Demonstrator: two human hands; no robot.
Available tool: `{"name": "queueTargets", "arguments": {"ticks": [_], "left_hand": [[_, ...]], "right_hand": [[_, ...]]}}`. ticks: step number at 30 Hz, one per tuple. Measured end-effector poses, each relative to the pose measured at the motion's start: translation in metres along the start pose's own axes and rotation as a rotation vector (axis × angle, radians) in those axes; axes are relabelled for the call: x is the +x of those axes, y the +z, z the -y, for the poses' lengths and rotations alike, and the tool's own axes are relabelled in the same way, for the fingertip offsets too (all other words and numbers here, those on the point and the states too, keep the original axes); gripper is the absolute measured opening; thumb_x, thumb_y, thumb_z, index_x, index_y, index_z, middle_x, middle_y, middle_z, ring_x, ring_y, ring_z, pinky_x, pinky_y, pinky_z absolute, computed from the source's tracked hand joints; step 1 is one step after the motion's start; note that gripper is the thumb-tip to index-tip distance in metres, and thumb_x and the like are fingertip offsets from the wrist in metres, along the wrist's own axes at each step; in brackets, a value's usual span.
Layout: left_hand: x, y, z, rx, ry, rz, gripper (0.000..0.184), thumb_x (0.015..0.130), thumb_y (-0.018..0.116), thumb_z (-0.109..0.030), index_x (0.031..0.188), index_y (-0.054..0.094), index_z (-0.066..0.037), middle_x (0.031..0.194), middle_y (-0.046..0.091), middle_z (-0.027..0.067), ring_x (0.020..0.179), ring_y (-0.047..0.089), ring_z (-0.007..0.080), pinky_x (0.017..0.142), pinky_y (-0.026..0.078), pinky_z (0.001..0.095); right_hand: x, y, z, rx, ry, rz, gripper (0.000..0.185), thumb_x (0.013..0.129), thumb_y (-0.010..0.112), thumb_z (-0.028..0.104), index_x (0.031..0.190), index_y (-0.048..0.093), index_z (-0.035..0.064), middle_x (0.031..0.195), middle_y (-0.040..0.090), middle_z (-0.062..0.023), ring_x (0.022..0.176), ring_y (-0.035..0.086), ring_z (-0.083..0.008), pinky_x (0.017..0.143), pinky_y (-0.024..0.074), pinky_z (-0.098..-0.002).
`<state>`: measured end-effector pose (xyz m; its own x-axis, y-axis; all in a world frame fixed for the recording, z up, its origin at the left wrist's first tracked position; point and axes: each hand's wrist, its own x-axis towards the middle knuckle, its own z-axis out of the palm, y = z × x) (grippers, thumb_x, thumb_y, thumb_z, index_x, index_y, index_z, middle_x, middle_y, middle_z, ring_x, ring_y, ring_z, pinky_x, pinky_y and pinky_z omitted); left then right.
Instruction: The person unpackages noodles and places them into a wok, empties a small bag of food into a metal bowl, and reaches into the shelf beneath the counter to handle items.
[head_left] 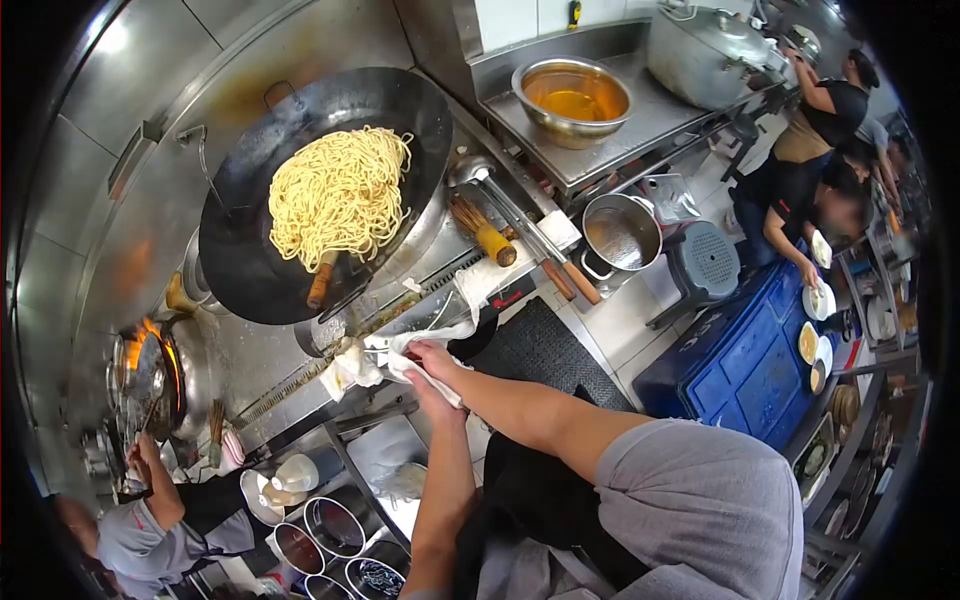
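My left hand (438, 394) and my right hand (436, 360) are close together at the front edge of the stove, both closed on a white cloth (455, 332). Part of the cloth trails up over the edge, and its bunched end lies by my fingers. A thin metal piece shows beside the cloth; I cannot make out what it is. Beyond my hands sits a large black wok (240, 255) with a heap of yellow noodles (340, 190). A wooden-handled tool (321, 282) lies in the wok, its working end hidden under the noodles.
Right of the wok lie a bamboo brush (488, 232) and long-handled ladles (540, 240). A metal bowl of oil (572, 98) stands on the counter, near a pot (622, 232) and a blue cooler (740, 355). At left, a co-worker (150, 530) works by a flaming wok (150, 375); others stand at right.
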<state>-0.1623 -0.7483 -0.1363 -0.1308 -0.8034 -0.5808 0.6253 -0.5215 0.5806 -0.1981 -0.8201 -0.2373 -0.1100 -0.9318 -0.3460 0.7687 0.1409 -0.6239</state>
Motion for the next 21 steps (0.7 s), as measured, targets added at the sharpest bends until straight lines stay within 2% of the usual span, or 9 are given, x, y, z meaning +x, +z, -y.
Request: {"name": "queueTargets", "arguments": {"ticks": [5,7,9,12,13,15,16,17,21], "left_hand": [[0.059,-0.067,0.002,0.235,-0.04,0.004,0.06,0.099,0.041,-0.052,0.133,0.047,-0.003,0.116,0.06,0.0118,0.095,0.064,0.0284,0.081,0.054,0.0425],[0.088,-0.1,-0.006,0.717,-0.045,-0.202,0.064,0.098,0.044,-0.053,0.127,0.049,0.003,0.11,0.065,0.0142,0.09,0.066,0.0289,0.074,0.055,0.0447],[0.078,-0.11,-0.026,0.551,-0.027,-0.173,0.066,0.097,0.042,-0.055,0.127,0.05,0.003,0.111,0.064,0.0154,0.093,0.065,0.0294,0.076,0.054,0.0448],[0.051,-0.107,-0.062,0.391,-0.096,-0.033,0.073,0.097,0.034,-0.061,0.129,0.051,0.002,0.116,0.063,0.0182,0.103,0.063,0.0298,0.084,0.052,0.046],[0.059,-0.116,-0.067,0.277,-0.116,0.184,0.075,0.096,0.03,-0.064,0.131,0.049,0.0,0.118,0.063,0.0169,0.104,0.064,0.0313,0.088,0.052,0.0481],[0.0,-0.091,-0.087,0.142,-0.193,0.329,0.078,0.094,0.028,-0.067,0.131,0.05,-0.002,0.119,0.063,0.0158,0.106,0.063,0.0322,0.09,0.052,0.0493],[-0.002,-0.094,-0.075,0.078,-0.258,0.482,0.08,0.092,0.026,-0.07,0.131,0.051,-0.005,0.119,0.063,0.0156,0.106,0.064,0.0319,0.091,0.052,0.0499],[-0.026,-0.083,-0.072,0.159,-0.257,0.458,0.072,0.094,0.035,-0.065,0.132,0.051,-0.006,0.118,0.064,0.0146,0.103,0.064,0.031,0.088,0.052,0.049],[-0.024,-0.053,-0.04,0.509,-0.249,0.318,0.043,0.096,0.051,-0.034,0.125,0.055,-0.003,0.113,0.065,0.0156,0.095,0.065,0.032,0.082,0.053,0.0482]], "right_hand": [[-0.043,0.019,-0.001,-0.223,0.001,-0.11,0.042,0.098,0.05,0.037,0.118,0.059,0.0009,0.111,0.065,-0.0106,0.103,0.06,-0.0208,0.09,0.0467,-0.0361],[-0.071,0.042,0.0,-0.353,0.038,-0.13,0.048,0.1,0.047,0.041,0.123,0.057,0.0005,0.117,0.063,-0.0112,0.11,0.058,-0.0216,0.094,0.0449,-0.0372],[-0.13,0.078,0.031,-0.225,0.298,0.009,0.064,0.099,0.04,0.053,0.139,0.043,0.0032,0.133,0.054,-0.0123,0.125,0.048,-0.0234,0.102,0.0387,-0.0376],[-0.171,0.049,0.058,-0.219,0.334,0.191,0.054,0.1,0.041,0.049,0.134,0.048,0.0084,0.127,0.058,-0.0128,0.119,0.052,-0.0255,0.1,0.0399,-0.0432],[-0.184,0.043,0.079,-0.211,0.366,0.2,0.053,0.101,0.038,0.048,0.137,0.046,0.0106,0.127,0.058,-0.0137,0.119,0.052,-0.0263,0.1,0.0402,-0.0452],[-0.155,-0.001,0.062,-0.313,0.194,-0.209,0.059,0.099,0.034,0.054,0.141,0.04,0.0125,0.133,0.053,-0.0164,0.123,0.049,-0.0289,0.101,0.0381,-0.0506],[-0.151,-0.002,0.054,-0.416,0.111,-0.255,0.05,0.101,0.035,0.045,0.139,0.042,0.0142,0.128,0.056,-0.0133,0.111,0.057,-0.0278,0.097,0.0419,-0.05],[-0.117,-0.03,0.019,-0.539,0.088,-0.137,0.045,0.098,0.046,0.04,0.135,0.046,0.0151,0.124,0.059,-0.0105,0.102,0.062,-0.0287,0.092,0.0461,-0.0488],[-0.104,0.023,-0.015,-1.189,-0.066,0.014,0.044,0.096,0.047,0.04,0.131,0.049,0.0133,0.118,0.06,-0.0114,0.099,0.062,-0.0287,0.091,0.0466,-0.0467]]}}
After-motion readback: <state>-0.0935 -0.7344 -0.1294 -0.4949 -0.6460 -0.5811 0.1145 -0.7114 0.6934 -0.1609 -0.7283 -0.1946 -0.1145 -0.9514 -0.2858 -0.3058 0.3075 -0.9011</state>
